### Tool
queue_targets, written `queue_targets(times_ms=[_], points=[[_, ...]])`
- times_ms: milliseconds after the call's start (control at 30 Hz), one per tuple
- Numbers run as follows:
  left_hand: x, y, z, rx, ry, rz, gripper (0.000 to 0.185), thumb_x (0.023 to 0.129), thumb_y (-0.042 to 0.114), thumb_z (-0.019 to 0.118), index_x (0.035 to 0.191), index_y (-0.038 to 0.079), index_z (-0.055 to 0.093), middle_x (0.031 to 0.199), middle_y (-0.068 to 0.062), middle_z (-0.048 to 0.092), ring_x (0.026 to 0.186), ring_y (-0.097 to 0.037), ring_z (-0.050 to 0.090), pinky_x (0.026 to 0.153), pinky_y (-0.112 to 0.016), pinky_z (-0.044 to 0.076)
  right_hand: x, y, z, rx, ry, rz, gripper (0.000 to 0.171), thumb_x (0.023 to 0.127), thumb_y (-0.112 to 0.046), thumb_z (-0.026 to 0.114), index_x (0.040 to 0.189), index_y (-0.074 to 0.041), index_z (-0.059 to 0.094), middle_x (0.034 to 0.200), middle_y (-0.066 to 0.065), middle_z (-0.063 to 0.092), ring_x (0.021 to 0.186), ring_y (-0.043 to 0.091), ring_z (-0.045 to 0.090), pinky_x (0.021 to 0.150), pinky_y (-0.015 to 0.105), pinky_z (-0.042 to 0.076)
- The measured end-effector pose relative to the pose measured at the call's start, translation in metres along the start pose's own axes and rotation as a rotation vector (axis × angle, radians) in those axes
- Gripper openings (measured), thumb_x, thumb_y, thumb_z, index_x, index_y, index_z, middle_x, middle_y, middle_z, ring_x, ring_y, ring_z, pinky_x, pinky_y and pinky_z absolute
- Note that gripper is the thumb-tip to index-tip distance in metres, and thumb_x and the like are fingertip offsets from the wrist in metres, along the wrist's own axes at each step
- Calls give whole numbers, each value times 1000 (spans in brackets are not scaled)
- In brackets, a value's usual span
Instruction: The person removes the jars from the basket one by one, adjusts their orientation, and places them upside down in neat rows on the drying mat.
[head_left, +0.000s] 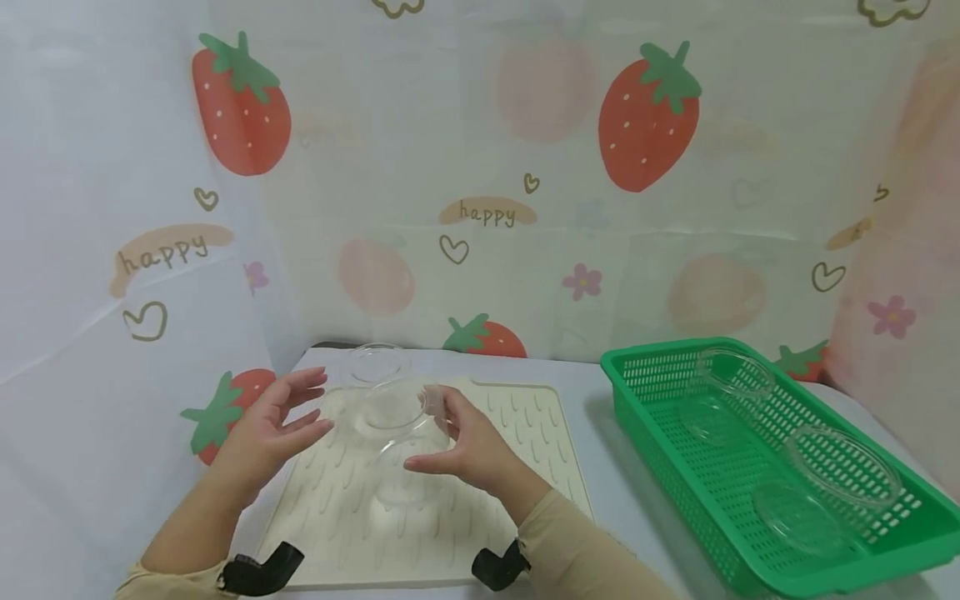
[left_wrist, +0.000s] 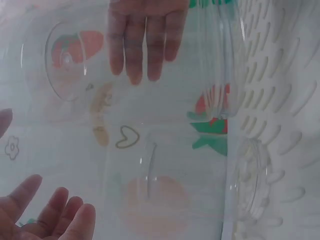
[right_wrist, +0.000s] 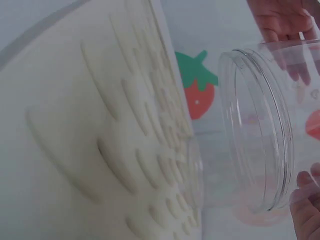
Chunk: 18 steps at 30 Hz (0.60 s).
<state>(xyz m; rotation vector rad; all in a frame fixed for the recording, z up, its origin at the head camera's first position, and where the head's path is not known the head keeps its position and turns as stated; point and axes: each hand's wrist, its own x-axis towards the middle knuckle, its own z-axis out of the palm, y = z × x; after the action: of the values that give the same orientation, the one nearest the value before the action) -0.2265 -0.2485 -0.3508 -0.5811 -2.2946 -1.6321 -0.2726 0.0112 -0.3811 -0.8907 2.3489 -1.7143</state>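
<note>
Your right hand (head_left: 468, 442) pinches the clear jar (head_left: 390, 408) at its rim, holding it tilted above the ridged mat (head_left: 525, 433). Your left hand (head_left: 273, 421) is relaxed with fingers straight, just beside the jar's other side, apparently not touching it.

Pale strawberry-print curtain (head_left: 480, 167) behind a light grey table (head_left: 600, 467) in soft, even light.

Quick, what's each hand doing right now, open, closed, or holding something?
Left hand: open, fingers straight, beside the clear jar, not gripping it.
Right hand: fingers on the clear jar's side; a grip cannot be told.
</note>
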Motion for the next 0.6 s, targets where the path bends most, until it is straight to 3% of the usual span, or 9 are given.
queue_targets(times_ms=[200, 367, 600], points=[[-10, -5, -17, 14, 42, 20, 52, 86, -1, 60, 133, 3, 37, 125, 7, 42, 113, -1, 42, 89, -11, 40, 10, 6, 29, 58, -9, 23, 78, 66, -29, 83, 130, -28, 39, 124, -14, 49, 122, 7, 42, 103, 33, 33], [-17, -11, -25, 46, 73, -13, 52, 85, 2, 61, 132, 0, 38, 124, 10, 42, 111, 1, 43, 88, -11, 41, 14, 9, 48, 83, -14, 36, 78, 64, -29, 84, 128, -33, 40, 123, -19, 47, 121, 2, 41, 104, 34, 32], [-24, -13, -31, 78, 90, -32, 55, 85, 5, 62, 132, -4, 35, 123, 8, 43, 110, 2, 43, 86, -11, 42, 16, 12, 68, 111, -42, 47, 77, 65, -27, 83, 128, -30, 40, 125, -18, 47, 122, 3, 40, 104, 32, 32]])
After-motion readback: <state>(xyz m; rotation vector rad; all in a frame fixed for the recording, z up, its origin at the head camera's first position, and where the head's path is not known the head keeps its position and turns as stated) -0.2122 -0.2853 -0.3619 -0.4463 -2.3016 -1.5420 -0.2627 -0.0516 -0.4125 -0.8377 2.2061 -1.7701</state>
